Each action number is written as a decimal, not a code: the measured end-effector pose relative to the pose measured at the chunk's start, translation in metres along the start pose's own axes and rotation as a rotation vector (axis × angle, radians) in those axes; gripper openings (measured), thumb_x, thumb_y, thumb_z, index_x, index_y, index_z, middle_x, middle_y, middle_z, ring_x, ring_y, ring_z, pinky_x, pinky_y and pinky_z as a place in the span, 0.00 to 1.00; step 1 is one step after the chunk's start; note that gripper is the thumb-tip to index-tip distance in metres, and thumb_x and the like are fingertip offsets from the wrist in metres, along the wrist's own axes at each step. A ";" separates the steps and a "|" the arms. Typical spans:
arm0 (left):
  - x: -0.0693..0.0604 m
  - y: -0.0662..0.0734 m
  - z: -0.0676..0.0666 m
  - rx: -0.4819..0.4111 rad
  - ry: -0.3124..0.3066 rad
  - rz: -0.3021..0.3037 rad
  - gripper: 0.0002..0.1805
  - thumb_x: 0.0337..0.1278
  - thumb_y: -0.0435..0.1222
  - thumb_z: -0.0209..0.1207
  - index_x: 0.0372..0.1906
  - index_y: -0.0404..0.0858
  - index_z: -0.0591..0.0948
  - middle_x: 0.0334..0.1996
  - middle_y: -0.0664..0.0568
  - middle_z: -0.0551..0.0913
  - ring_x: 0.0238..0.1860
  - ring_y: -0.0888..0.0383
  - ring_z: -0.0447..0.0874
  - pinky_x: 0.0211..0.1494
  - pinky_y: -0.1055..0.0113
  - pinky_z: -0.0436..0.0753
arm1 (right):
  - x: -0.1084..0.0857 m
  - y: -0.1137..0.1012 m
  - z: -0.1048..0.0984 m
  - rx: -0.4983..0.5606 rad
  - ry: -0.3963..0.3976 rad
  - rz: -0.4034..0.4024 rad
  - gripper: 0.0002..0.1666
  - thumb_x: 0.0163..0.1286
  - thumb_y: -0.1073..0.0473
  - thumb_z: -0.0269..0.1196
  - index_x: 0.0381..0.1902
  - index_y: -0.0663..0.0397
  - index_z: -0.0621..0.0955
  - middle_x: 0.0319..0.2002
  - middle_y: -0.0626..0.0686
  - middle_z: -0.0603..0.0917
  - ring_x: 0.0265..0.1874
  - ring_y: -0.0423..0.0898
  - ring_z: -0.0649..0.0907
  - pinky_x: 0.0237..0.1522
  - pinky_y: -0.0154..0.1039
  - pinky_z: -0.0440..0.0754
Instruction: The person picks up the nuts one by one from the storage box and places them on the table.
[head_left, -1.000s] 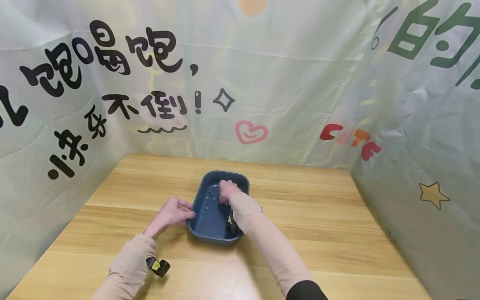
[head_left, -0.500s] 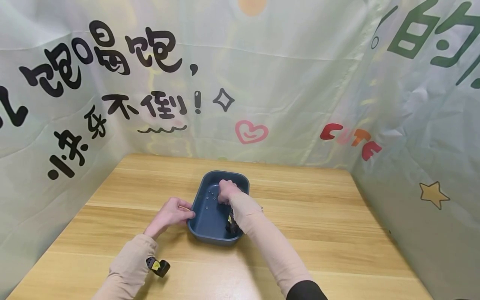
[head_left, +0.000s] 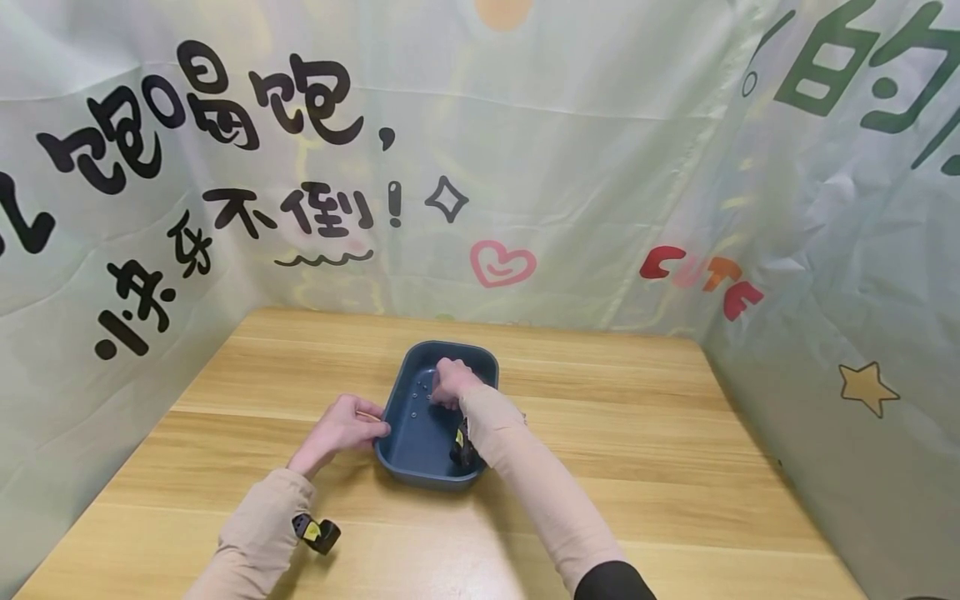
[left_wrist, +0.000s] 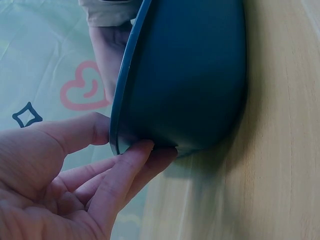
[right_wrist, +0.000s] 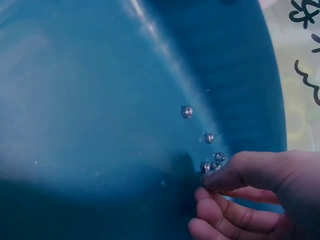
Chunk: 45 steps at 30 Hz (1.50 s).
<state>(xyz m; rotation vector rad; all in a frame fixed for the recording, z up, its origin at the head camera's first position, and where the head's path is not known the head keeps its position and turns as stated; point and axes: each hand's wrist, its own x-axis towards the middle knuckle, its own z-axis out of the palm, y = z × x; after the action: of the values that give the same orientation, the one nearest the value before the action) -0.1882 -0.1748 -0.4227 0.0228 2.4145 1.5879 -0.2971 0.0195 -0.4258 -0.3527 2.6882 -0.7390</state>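
A dark blue plastic basin (head_left: 420,450) stands on the wooden table. My left hand (head_left: 348,427) pinches its left rim, thumb on one side and fingers against the outer wall, as the left wrist view shows. Inside the basin is my right hand (head_left: 454,383), its fingers bent and its thumb tip close to the index finger. Several small metal nuts lie on the basin floor. In the right wrist view one nut (right_wrist: 205,166) sits right at the thumb tip, and another nut (right_wrist: 187,111) lies farther off. Whether anything is between the right fingertips cannot be seen.
The wooden table (head_left: 637,467) extends around the basin, with printed cloth walls (head_left: 585,208) behind and at both sides. Past the right sleeve, a small shiny thing (head_left: 524,417) partly shows beside the basin. Each wrist carries a small black camera (head_left: 318,533).
My right hand has shifted slightly left inside the basin, closer to the nuts. My left hand and the basin have stayed in place.
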 end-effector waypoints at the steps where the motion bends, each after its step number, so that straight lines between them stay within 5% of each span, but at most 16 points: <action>1: 0.000 0.000 0.000 0.005 -0.002 0.004 0.23 0.53 0.26 0.64 0.52 0.15 0.77 0.40 0.26 0.87 0.35 0.50 0.91 0.41 0.58 0.93 | -0.001 -0.001 -0.001 0.012 -0.003 -0.005 0.07 0.60 0.68 0.69 0.24 0.58 0.83 0.16 0.51 0.80 0.14 0.43 0.78 0.15 0.32 0.79; 21: 0.001 -0.001 0.001 0.008 0.008 -0.002 0.21 0.53 0.26 0.64 0.51 0.16 0.79 0.40 0.28 0.88 0.34 0.53 0.91 0.40 0.60 0.93 | -0.015 -0.006 -0.018 0.078 -0.051 -0.117 0.05 0.63 0.68 0.67 0.30 0.61 0.88 0.22 0.52 0.86 0.18 0.41 0.81 0.28 0.36 0.89; 34: 0.002 -0.002 0.001 -0.004 0.013 -0.005 0.21 0.53 0.26 0.64 0.51 0.16 0.79 0.40 0.28 0.88 0.34 0.53 0.90 0.39 0.62 0.92 | -0.021 -0.004 -0.031 0.237 -0.132 -0.178 0.05 0.63 0.70 0.68 0.37 0.68 0.88 0.31 0.61 0.90 0.22 0.41 0.84 0.36 0.42 0.92; 45: 0.002 -0.002 0.001 0.007 0.005 0.007 0.21 0.53 0.26 0.64 0.51 0.16 0.79 0.40 0.27 0.88 0.35 0.52 0.91 0.39 0.61 0.93 | -0.024 0.007 -0.035 0.252 -0.049 -0.263 0.06 0.60 0.63 0.73 0.33 0.62 0.88 0.29 0.57 0.90 0.21 0.40 0.84 0.30 0.35 0.90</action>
<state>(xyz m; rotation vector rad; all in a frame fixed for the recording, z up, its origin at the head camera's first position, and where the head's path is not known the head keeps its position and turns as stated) -0.1895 -0.1747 -0.4254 0.0296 2.4261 1.5846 -0.2896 0.0487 -0.3949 -0.6570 2.4905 -1.1148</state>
